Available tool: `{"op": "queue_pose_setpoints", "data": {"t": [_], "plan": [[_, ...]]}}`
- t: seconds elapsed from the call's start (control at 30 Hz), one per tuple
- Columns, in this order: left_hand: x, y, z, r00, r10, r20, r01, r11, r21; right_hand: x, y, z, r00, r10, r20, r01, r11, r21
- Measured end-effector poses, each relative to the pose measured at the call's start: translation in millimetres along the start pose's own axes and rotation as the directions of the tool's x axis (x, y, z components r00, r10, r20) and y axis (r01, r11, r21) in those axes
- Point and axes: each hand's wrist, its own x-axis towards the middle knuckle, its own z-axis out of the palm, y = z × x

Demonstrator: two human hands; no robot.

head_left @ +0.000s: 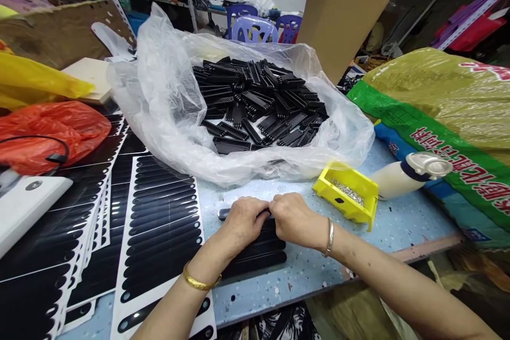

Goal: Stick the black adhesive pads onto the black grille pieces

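Note:
My left hand [247,218] and my right hand [295,220] meet over the table, both with fingers curled closed. A slim black piece [223,214] with a rounded end pokes out left of my left hand, and a dark bit of it shows between the thumbs. My fingers hide most of it. Just below lies a row of long black pieces [255,261], side by side and partly under my left wrist. To the left is a white sheet [211,308] bearing glossy black strips [163,234] with rounded ends.
An open clear plastic bag [159,117] heaped with black slotted pieces [255,98] stands behind my hands. A yellow bin [345,212] of small metal parts and a white bottle [392,180] are at right, beside a large sack [450,117]. More strip sheets and a red bag [56,133] lie left.

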Motion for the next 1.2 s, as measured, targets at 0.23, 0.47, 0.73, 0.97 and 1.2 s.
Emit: {"op": "queue_pose_setpoints", "data": {"t": [0.23,0.47,0.73,0.97,1.2], "plan": [[0.4,1.4,-1.8,0.999,-0.039,0.012,0.039,0.999,-0.009,19.4,16.9,-6.5,0.984,0.072,0.160,-0.116,0.951,0.286],[0.0,-0.2,-0.5,1.000,-0.005,-0.001,0.005,0.999,-0.036,-8.3,32.3,34.1,0.924,0.324,0.202,-0.315,0.350,0.882],[2.3,3.0,-7.4,0.999,0.032,0.043,-0.029,0.998,-0.060,-11.2,29.5,51.7,0.956,0.254,0.147,-0.194,0.171,0.966],[3.7,5.5,-9.9,0.997,0.006,0.072,-0.001,0.997,-0.072,-7.5,30.7,41.9,0.954,0.246,0.171,-0.204,0.114,0.972],[2.8,4.7,-6.7,0.999,-0.008,0.051,0.012,0.996,-0.083,-6.4,26.1,37.7,0.962,0.242,0.124,-0.194,0.288,0.938]]}}
